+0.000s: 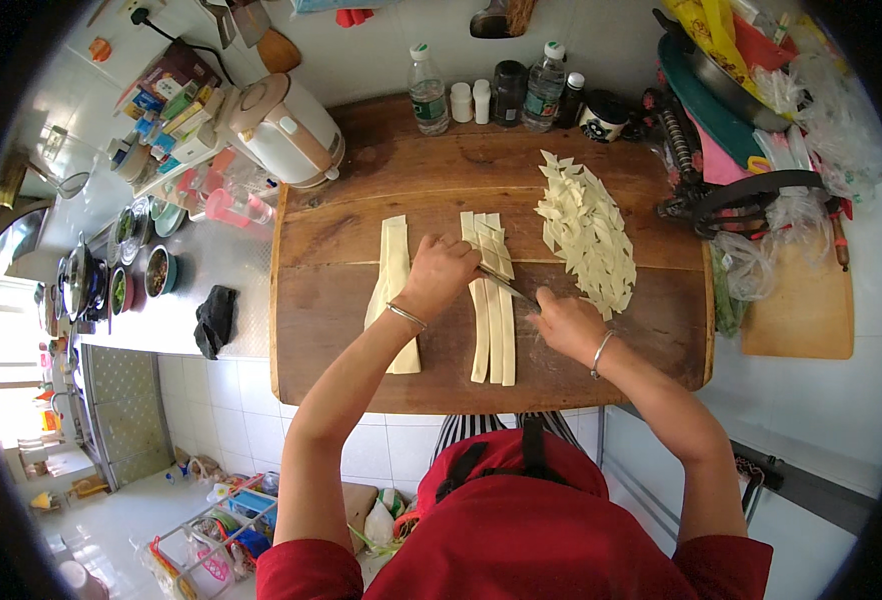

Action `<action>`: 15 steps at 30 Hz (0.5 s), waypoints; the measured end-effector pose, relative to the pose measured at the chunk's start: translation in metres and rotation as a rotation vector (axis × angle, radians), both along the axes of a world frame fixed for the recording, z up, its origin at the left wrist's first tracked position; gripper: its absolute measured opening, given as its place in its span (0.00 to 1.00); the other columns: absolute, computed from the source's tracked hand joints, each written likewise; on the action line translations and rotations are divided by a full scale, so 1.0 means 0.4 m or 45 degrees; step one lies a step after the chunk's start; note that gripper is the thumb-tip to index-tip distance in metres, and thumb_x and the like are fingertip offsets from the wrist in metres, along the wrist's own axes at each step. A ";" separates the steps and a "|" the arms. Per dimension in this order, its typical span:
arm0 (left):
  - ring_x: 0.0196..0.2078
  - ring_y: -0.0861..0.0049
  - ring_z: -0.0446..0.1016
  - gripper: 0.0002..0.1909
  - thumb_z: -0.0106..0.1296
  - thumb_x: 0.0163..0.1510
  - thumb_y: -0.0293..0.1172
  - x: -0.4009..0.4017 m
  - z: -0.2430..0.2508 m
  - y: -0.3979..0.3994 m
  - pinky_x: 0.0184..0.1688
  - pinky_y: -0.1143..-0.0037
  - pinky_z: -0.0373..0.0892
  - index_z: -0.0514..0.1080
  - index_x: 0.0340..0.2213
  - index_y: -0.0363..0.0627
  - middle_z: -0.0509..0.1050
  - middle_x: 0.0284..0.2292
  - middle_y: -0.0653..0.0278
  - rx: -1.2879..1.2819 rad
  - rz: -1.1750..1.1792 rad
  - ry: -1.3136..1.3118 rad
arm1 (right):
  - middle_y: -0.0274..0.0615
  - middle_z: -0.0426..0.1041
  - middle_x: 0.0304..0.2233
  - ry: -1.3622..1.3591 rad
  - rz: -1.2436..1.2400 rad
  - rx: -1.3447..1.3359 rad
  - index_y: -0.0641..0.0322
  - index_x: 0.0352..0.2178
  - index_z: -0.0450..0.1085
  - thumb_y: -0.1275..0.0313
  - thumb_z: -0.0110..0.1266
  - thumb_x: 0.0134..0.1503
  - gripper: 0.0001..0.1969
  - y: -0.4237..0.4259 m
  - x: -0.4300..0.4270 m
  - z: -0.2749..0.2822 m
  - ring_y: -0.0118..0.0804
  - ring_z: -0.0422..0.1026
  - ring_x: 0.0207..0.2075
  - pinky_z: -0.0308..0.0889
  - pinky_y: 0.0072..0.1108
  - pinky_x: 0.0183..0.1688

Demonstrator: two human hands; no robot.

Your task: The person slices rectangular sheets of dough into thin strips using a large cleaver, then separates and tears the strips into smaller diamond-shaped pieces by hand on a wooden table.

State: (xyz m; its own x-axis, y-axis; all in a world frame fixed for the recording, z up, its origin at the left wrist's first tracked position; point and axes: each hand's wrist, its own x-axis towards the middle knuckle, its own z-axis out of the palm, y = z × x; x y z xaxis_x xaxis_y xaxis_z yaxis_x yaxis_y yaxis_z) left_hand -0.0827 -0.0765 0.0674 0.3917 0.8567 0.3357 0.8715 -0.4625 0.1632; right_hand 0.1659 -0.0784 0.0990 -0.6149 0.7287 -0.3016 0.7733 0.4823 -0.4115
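Observation:
Long dough strips (495,345) lie side by side on a brown wooden board (321,300), their upper part scored by diagonal cuts. A knife (512,288) lies slantwise across them. My right hand (568,322) grips it at the handle end. My left hand (444,264) is at the other end of the blade, fingers bent over the strips; whether it pinches the knife or the dough is hard to tell. Left of that hand rests a folded stack of uncut dough (396,300), partly under my wrist. Small diamond-shaped dough pieces (587,232) form a pile at the upper right.
An electric kettle (287,131) stands at the board's upper left corner. Plastic bottles (428,94) and jars (510,94) line the back edge. Beyond the right edge are a light cutting board (797,307) and plastic bags. Bowls (161,271) and a black cloth (215,321) sit on the left counter.

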 end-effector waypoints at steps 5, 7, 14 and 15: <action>0.37 0.72 0.70 0.09 0.58 0.42 0.37 -0.005 -0.036 -0.010 0.42 0.69 0.64 0.71 0.24 0.49 0.72 0.27 0.68 -0.071 0.004 -0.016 | 0.55 0.71 0.18 -0.030 0.026 -0.035 0.68 0.32 0.59 0.63 0.49 0.56 0.15 -0.005 -0.011 -0.016 0.56 0.72 0.23 0.66 0.40 0.25; 0.37 0.72 0.70 0.08 0.58 0.42 0.35 -0.007 -0.057 -0.015 0.42 0.68 0.64 0.71 0.25 0.49 0.72 0.28 0.68 -0.122 0.013 -0.075 | 0.54 0.71 0.18 -0.024 0.031 -0.019 0.68 0.32 0.59 0.64 0.49 0.56 0.15 -0.009 -0.012 -0.034 0.56 0.72 0.23 0.66 0.40 0.24; 0.33 0.71 0.71 0.07 0.55 0.44 0.36 0.039 -0.065 -0.022 0.44 0.66 0.64 0.70 0.23 0.49 0.70 0.24 0.68 -0.002 0.033 0.119 | 0.54 0.70 0.16 0.092 -0.028 0.062 0.65 0.29 0.58 0.65 0.48 0.56 0.13 -0.033 0.029 -0.141 0.57 0.72 0.21 0.67 0.42 0.24; 0.35 0.71 0.70 0.08 0.56 0.44 0.37 0.033 -0.061 -0.024 0.44 0.67 0.63 0.70 0.24 0.49 0.70 0.26 0.68 -0.051 0.036 0.112 | 0.54 0.70 0.16 0.103 -0.031 0.072 0.65 0.29 0.58 0.65 0.48 0.56 0.13 -0.031 0.027 -0.141 0.57 0.72 0.21 0.67 0.42 0.24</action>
State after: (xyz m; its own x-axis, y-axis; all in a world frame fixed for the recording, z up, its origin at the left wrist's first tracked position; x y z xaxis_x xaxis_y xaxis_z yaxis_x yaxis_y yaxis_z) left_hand -0.0697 -0.0859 0.0429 0.3935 0.8798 0.2666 0.8959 -0.4320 0.1034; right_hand 0.1766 -0.0910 0.0427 -0.6176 0.7579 -0.2101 0.7505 0.4881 -0.4456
